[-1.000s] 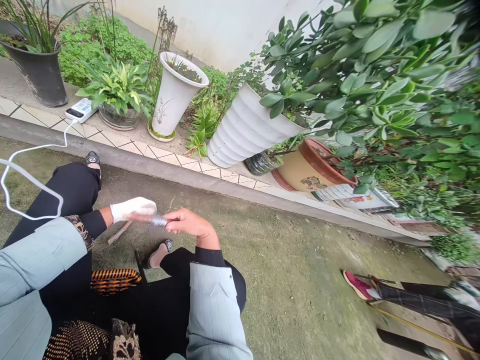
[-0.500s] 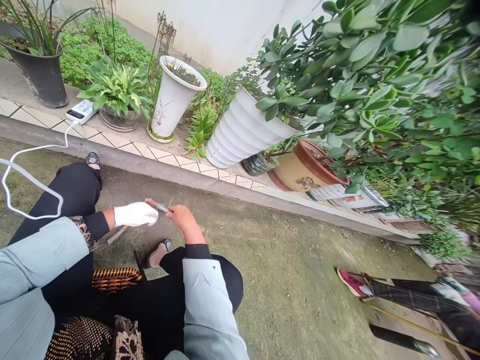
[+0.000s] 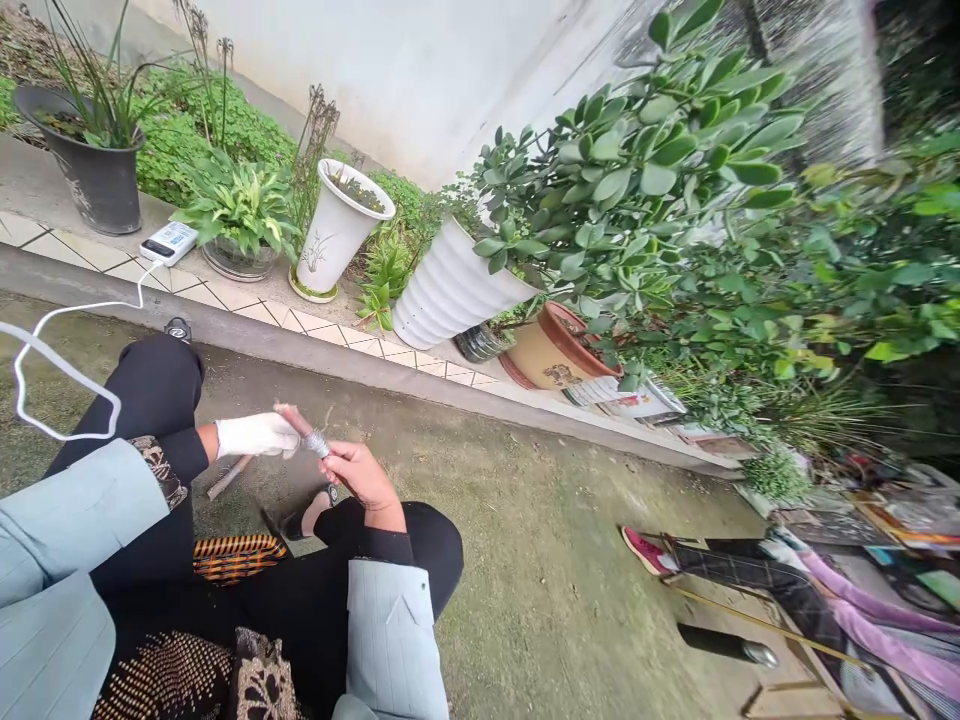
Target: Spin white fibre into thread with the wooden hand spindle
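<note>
My left hand (image 3: 255,436), in a white glove, is closed around a thin wooden stick (image 3: 229,476) whose lower end pokes out below the glove. My right hand (image 3: 360,473) is bare and pinches the stick's upper part, where a band of shiny metal wire (image 3: 316,443) is wound around it. Both hands hover above my knees, over the mossy concrete ground. I sit low, with black trousers and light blue sleeves in view.
A tiled ledge (image 3: 247,300) carries a dark pot (image 3: 94,180), a white vase pot (image 3: 337,228), a ribbed white pot (image 3: 450,290) and a brown pot (image 3: 551,350). A white power bank (image 3: 169,242) with its cable lies there. Another person's pink shoe (image 3: 645,552) is at the right.
The camera has swung right and slightly up. My right hand has shifted along the wire-wrapped part of the stick; the gloved left hand stays closed around it.
</note>
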Demonstrator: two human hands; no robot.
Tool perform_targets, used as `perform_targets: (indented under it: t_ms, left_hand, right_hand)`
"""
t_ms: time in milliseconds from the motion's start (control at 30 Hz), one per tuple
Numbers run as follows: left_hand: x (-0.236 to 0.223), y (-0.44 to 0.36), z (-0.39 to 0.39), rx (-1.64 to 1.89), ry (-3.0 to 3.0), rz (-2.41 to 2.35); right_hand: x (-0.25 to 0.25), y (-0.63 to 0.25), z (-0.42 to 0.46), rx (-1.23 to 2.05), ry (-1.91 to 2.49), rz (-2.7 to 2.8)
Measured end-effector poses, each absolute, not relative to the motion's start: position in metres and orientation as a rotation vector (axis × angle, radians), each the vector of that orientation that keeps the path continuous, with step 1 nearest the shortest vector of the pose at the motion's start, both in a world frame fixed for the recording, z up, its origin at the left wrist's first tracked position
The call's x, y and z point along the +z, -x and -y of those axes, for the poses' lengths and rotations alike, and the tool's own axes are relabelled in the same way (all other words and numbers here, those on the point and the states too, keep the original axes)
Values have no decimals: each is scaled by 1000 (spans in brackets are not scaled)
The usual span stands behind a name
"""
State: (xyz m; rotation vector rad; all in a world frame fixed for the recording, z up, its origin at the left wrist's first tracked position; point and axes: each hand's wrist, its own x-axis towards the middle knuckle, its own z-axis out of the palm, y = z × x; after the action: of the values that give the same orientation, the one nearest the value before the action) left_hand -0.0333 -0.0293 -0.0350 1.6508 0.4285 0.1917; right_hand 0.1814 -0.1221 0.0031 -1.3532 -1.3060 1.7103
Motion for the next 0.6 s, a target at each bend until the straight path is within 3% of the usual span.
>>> perform_targets:
  t_ms: [133,233,600]
  left_hand:
    - [-38,38,44,103,-1927,-566]
    - [-44,42,50,67,-2183,-624]
    - [-47,60,59,46,-2442,-807]
  right_hand:
    - [-23,-172,115,1471,1412,976]
    - [-48,-170,105,1420,1558,1023]
    - [-52,-144,86,928,2411,2234]
